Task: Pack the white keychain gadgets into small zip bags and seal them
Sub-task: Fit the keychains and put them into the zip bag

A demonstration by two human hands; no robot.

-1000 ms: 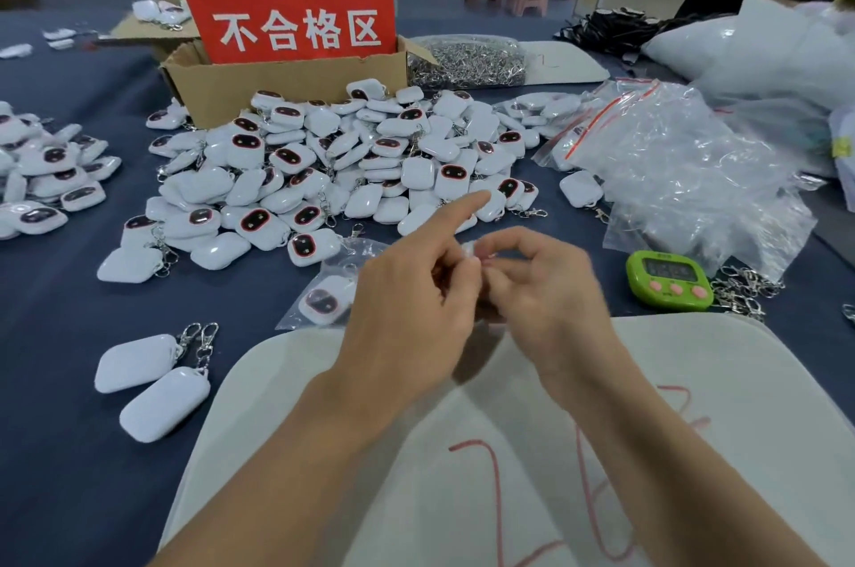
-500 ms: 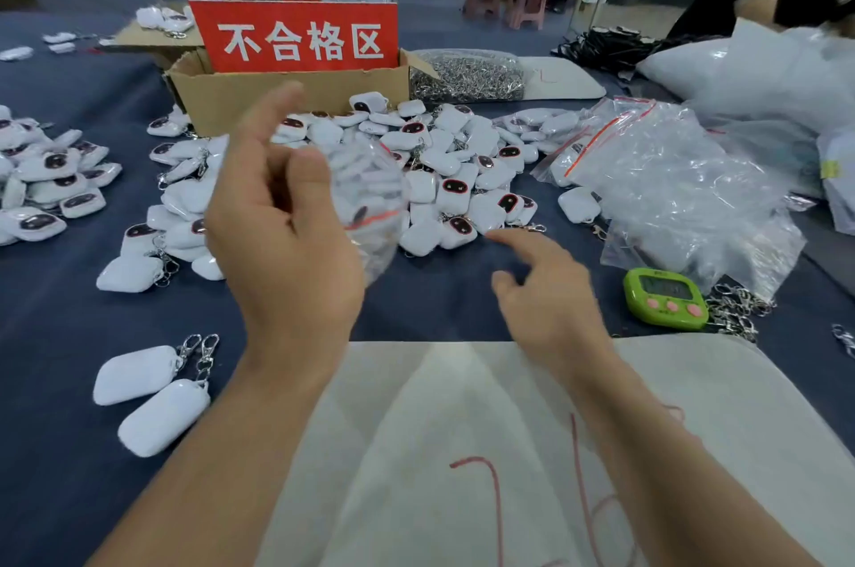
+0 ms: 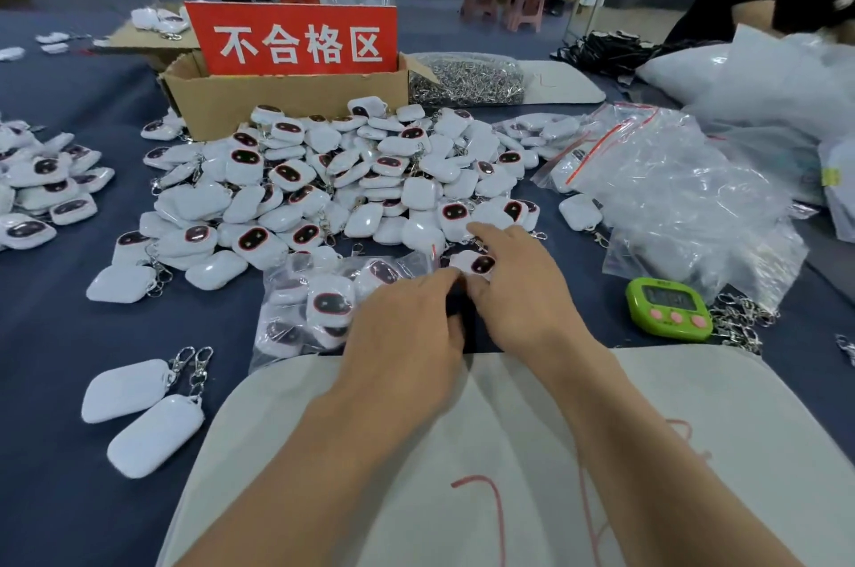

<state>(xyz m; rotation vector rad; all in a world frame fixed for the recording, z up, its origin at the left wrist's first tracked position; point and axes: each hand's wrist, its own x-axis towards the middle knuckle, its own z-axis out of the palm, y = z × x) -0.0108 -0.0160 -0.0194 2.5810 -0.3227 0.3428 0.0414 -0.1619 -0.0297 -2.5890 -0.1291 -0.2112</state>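
Left of the green timer (image 3: 668, 309), the left hand (image 3: 407, 330) is lying palm-down on filled zip bags (image 3: 314, 302), grip unclear; the right hand (image 3: 523, 293), fingers spread, is touching 1 loose white keychain gadget (image 3: 479, 263).

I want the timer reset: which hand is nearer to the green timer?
Right. The right hand sits left of the green timer; the left hand lies farther left, at the filled bags.
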